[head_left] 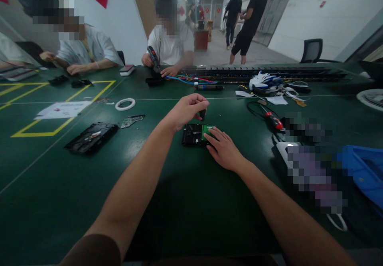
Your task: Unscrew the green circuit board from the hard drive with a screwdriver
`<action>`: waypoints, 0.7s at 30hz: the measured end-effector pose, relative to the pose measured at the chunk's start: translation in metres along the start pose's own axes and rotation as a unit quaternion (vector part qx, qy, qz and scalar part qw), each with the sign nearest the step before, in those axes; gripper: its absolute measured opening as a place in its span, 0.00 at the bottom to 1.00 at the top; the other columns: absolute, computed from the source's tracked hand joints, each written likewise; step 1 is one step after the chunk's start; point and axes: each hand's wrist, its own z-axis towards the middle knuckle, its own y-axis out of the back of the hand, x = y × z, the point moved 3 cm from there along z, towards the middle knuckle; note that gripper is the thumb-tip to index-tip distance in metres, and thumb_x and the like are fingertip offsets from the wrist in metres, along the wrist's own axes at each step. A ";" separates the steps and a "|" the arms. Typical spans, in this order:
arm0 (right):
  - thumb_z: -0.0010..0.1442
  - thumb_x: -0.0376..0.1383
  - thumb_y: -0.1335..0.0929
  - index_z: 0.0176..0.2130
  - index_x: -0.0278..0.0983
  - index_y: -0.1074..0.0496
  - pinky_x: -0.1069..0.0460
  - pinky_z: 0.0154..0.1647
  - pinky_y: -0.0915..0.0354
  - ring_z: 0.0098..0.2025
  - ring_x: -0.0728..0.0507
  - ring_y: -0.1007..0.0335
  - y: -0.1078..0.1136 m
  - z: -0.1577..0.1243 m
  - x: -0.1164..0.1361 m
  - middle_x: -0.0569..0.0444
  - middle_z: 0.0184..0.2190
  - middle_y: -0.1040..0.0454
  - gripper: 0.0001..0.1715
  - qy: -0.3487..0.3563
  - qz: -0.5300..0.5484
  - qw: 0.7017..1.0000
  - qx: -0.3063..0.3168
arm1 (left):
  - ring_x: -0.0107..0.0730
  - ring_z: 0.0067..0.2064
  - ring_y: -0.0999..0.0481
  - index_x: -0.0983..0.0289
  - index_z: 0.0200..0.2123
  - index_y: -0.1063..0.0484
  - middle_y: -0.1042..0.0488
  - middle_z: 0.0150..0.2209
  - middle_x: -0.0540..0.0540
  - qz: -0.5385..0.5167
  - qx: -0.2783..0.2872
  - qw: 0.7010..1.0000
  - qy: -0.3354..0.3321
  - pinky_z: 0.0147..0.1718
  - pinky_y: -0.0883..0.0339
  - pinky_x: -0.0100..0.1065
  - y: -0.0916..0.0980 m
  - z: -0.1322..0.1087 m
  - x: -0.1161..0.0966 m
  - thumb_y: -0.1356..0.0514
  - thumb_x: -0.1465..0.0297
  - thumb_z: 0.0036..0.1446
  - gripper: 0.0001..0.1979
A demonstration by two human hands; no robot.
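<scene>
A black hard drive (193, 137) with a green circuit board (206, 130) lies on the green table in front of me. Over its far edge, my left hand (190, 108) is closed in a pinch on a small dark piece (203, 115), pointing downward; its exact kind is too unclear to tell. My right hand (223, 146) holds the drive's right end, fingers reaching over the board and thumb by the near edge. Off to the left lie another black drive-like casing (92, 138) and a loose circuit board (132, 121).
A roll of white tape (125, 104) and papers (64, 109) lie left. On the right are a red-and-black screwdriver (273, 120), gloves (266, 83) and a blue bin (363, 174). Across the table, a co-worker (172, 42) holds a power screwdriver (153, 57) beside coloured cables (188, 78).
</scene>
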 end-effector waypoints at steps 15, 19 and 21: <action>0.74 0.41 0.38 0.71 0.44 0.37 0.28 0.74 0.50 0.78 0.33 0.55 -0.001 0.000 -0.002 0.47 0.73 0.40 0.29 0.002 0.015 1.000 -0.006 | 0.31 0.41 0.21 0.64 0.39 0.23 0.20 0.40 0.57 -0.053 0.012 0.998 -0.026 0.31 0.31 0.27 -0.008 0.003 0.006 0.37 0.60 0.64 0.12; 0.73 0.40 0.38 0.70 0.43 0.35 0.30 0.74 0.48 0.77 0.34 0.54 0.000 0.000 0.001 0.46 0.73 0.40 0.29 -0.007 0.010 1.000 0.000 | 0.33 0.43 0.21 0.64 0.40 0.23 0.21 0.41 0.59 -0.097 0.001 0.995 0.000 0.35 0.28 0.30 -0.009 0.004 0.006 0.42 0.63 0.68 0.12; 0.73 0.40 0.38 0.70 0.42 0.35 0.30 0.73 0.48 0.77 0.34 0.54 0.001 0.000 0.001 0.46 0.73 0.40 0.28 -0.007 0.008 1.000 0.000 | 0.34 0.43 0.21 0.65 0.41 0.23 0.21 0.41 0.59 -0.124 -0.006 0.992 0.014 0.37 0.26 0.33 -0.008 0.004 0.006 0.44 0.68 0.67 0.10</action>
